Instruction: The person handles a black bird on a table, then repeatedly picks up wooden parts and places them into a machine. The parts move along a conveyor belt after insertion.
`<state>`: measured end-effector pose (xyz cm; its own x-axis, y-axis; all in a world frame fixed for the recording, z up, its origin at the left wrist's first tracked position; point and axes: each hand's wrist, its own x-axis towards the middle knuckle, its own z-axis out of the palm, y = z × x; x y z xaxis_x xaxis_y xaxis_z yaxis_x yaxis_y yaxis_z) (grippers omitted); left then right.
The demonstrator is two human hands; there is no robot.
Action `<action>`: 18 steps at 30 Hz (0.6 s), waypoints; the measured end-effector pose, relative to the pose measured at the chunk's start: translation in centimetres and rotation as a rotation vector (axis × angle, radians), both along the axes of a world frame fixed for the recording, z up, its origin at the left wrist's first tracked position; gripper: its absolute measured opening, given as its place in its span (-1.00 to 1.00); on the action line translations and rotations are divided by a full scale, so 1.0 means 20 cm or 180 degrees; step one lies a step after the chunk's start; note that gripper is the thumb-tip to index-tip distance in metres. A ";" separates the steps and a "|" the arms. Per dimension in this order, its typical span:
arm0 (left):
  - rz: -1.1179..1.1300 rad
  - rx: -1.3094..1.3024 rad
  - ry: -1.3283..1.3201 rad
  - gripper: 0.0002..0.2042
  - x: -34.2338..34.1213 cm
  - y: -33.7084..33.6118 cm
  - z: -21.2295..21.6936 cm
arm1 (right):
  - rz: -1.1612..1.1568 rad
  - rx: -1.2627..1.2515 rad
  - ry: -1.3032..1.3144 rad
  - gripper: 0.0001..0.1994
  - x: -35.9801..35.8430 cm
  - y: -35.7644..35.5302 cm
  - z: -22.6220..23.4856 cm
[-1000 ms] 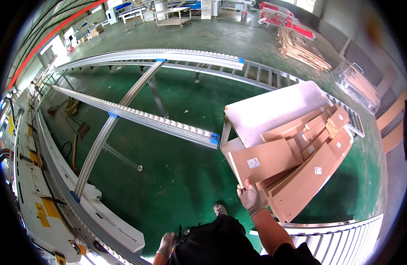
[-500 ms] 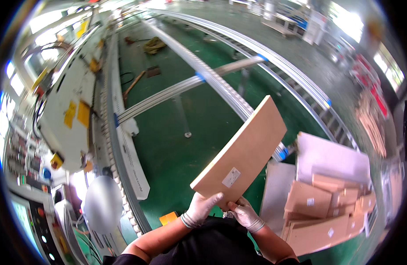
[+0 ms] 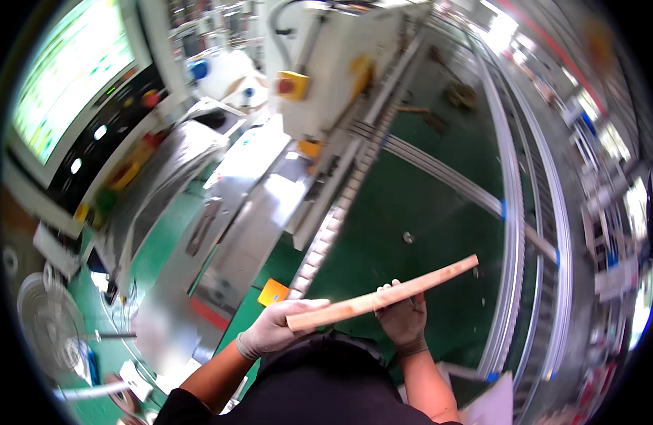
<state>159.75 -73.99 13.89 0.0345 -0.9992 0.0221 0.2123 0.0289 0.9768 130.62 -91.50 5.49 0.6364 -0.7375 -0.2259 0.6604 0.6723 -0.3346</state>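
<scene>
I hold a flat brown wooden panel [image 3: 383, 294] in both gloved hands, seen almost edge-on, its far end tilted up to the right. My left hand [image 3: 280, 326] grips the near left end. My right hand [image 3: 403, 319] holds it from below near the middle. The panel hangs over the green floor [image 3: 411, 205], close to my body.
A grey machine [image 3: 234, 212] with a roller rail [image 3: 341, 205] runs ahead on the left, with a control screen [image 3: 64, 78] and a red button on a yellow box [image 3: 291, 85]. A conveyor rail [image 3: 514, 212] curves along the right. A fan [image 3: 47, 326] stands at the lower left.
I have turned left from the stack of panels toward the machine. The panel, first taken from the stack and shown broad face up, now lies nearly edge-on in both hands.
</scene>
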 end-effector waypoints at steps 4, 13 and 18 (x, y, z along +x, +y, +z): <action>0.1445 0.0299 0.0983 -0.56 0.22 0.29 -0.17 | 0.0550 0.0531 0.0956 -0.61 0.45 -0.07 0.03; 0.2765 0.0253 0.1122 -0.41 0.31 0.72 -0.50 | 0.1673 0.0088 0.2074 -0.80 1.10 -0.05 -0.16; 0.2642 0.0499 0.1459 -0.44 0.36 0.75 -0.52 | 0.1977 -0.0047 0.1900 -0.76 1.22 -0.10 -0.16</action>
<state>166.92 -59.07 3.54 0.7044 -0.6428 -0.3012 0.5451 0.2179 0.8095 154.93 -93.41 2.33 0.7033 -0.3006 -0.6442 -0.1148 0.8463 -0.5203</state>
